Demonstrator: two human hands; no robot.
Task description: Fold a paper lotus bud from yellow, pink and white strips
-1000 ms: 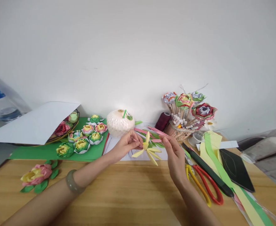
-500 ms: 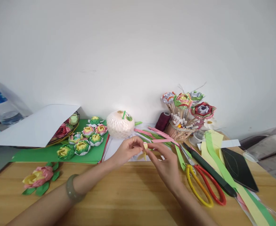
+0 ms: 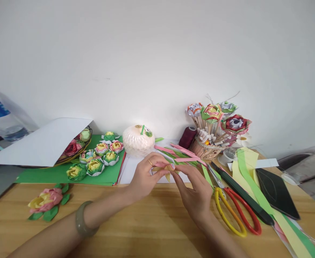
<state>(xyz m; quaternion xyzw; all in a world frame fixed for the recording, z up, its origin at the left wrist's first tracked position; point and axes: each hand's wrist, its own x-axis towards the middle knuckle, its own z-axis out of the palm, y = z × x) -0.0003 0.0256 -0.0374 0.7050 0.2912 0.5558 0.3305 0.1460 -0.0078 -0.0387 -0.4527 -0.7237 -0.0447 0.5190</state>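
Both my hands meet over the front of the white papers, pinching a small folded piece of yellow paper between their fingertips. My left hand, with a ring on a finger and a bangle on the wrist, grips it from the left. From the right, my right hand holds it with thumb and forefinger. A pale, pinkish-white bit of paper shows at the fingertips; much of the piece is hidden by the fingers. Pink paper strips and green ones lie just behind my right hand.
Scissors with yellow and red handles and a dark green cutter lie at right. Folded paper flowers sit on green paper at left. Behind stand a foam-netted fruit, a thread spool and a basket of paper flowers.
My hands have shifted slightly right, and the yellow piece has turned, its loose end now pointing down and left. My left fingers cover more of it. The view has moved slightly.
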